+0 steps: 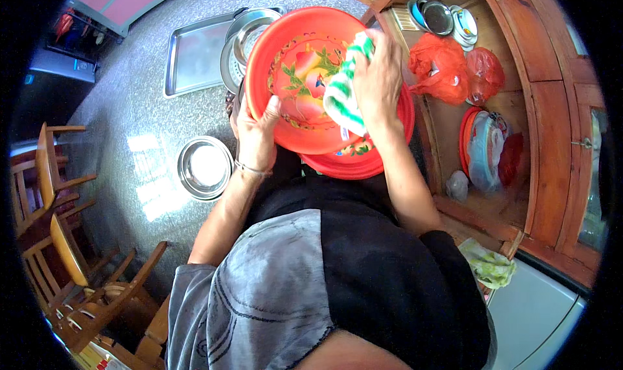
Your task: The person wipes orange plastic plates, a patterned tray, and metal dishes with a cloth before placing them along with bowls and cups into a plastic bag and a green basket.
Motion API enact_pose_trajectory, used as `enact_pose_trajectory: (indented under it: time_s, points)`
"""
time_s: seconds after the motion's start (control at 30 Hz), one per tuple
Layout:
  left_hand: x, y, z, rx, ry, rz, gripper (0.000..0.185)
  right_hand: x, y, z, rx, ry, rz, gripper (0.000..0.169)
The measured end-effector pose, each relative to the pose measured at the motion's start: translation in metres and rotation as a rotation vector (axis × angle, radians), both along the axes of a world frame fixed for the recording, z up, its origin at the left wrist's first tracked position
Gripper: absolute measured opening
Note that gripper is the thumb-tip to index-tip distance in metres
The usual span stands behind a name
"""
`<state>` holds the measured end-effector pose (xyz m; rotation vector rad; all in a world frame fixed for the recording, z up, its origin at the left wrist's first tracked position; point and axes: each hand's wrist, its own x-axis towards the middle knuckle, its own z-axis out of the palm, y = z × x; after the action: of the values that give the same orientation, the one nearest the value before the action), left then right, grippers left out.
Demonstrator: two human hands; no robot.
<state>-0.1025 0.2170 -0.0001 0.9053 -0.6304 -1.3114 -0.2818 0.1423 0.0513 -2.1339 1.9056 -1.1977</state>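
Note:
My left hand (259,131) grips the left rim of a red plastic basin (292,78) with a printed fruit pattern, thumb inside and fingers out of sight behind it. My right hand (380,78) holds a green and white striped cloth (343,97) against the basin's right inner side. Under this basin, more red basins (340,165) rest at my lap, partly hidden by it.
Metal bowls (233,73) overlap a steel tray (194,58) on the floor; another steel bowl (205,168) stands nearer. At right, an open wooden cabinet (511,112) holds dishes, red plastic bags (438,68) and stacked basins. Wooden chairs (46,175) stand left.

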Motion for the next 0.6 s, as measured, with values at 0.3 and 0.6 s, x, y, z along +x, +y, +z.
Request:
enact_pose_trajectory:
  time_s: [0.3, 0.6]
  points:
    - [-0.007, -0.005, -0.006, -0.071, -0.174, 0.052, 0.038, 0.062, -0.025, -0.009, 0.099, -0.994, 0.365, 0.027]
    - [0.024, -0.009, 0.018, -0.086, -0.074, 0.185, 0.055, 0.088, 0.054, 0.019, -0.020, -0.014, 0.735, 0.036]
